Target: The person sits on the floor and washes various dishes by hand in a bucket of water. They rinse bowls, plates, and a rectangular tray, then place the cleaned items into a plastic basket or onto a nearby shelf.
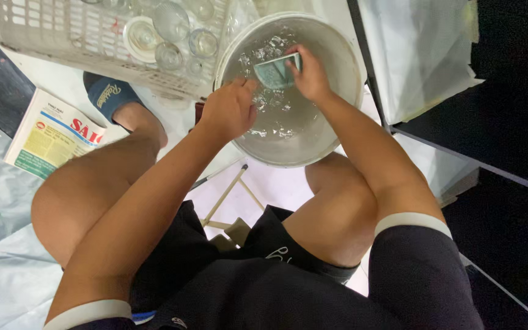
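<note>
Floor space holds one white basin (343,67) of soapy water, one crate (44,36) with about five glasses (169,21), and one newspaper (50,134). Over the basin, the right hand (310,76) pinches one green sponge (276,72); the left hand (230,110) is fisted, its contents hidden.

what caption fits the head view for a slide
Both hands hold a green sponge over a basin of soapy water beside a basket of glasses.

Count it up: 2 hands, the left hand (230,110) and the right hand (308,76), both in 1 round basin (352,73) of soapy water. 1 green sponge (274,72) between them. 1 white plastic crate (44,36) holds at least 5 clear glasses (171,21). 1 folded newspaper (53,131), 1 blue slipper (110,93).
</note>
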